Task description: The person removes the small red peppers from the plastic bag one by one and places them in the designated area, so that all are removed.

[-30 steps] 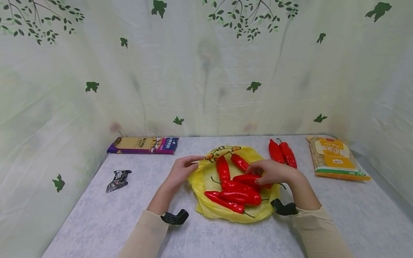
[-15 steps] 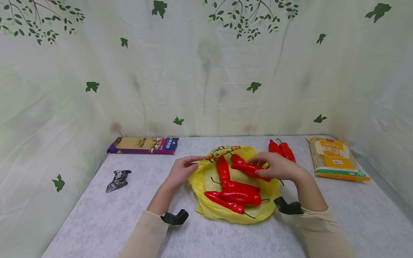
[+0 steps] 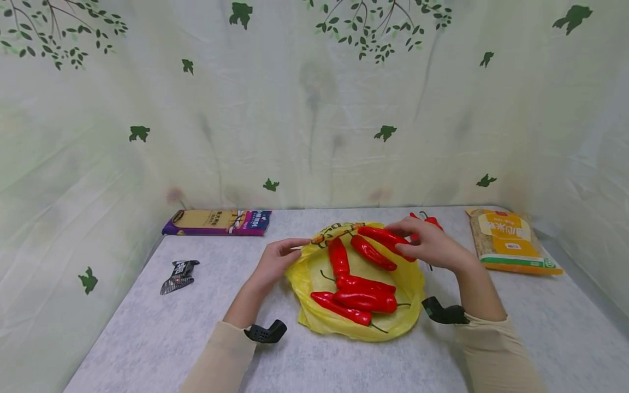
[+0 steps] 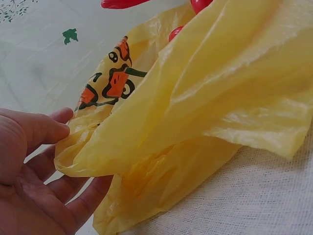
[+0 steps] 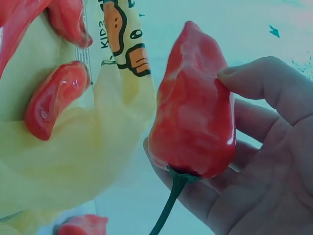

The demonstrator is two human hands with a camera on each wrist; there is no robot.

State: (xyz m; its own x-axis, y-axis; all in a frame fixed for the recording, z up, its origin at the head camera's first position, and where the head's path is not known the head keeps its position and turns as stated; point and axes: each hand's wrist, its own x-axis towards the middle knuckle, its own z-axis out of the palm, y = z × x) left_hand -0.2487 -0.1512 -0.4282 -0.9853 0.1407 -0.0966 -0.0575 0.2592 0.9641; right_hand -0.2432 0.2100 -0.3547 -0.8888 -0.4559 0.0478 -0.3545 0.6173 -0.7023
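A yellow plastic bag lies spread on the table with its mouth up and several red chili peppers inside. At its left rim my left hand pinches the plastic; the left wrist view shows the thumb on the folded edge of the bag and fingers beneath. My right hand holds one red pepper between thumb and fingers, its green stem hanging down in the right wrist view. In the head view this pepper overlaps the bag's far right rim. Behind the right hand, other red peppers lie partly hidden.
A purple and gold packet lies at the back left, with a small black packet nearer on the left. An orange and clear bag of grain lies at the back right. Patterned cloth walls stand around the table.
My right hand has lifted the pepper from the pile and moved it back toward the bag's far right rim, uncovering another pepper in the bag. My left hand stays at the rim.
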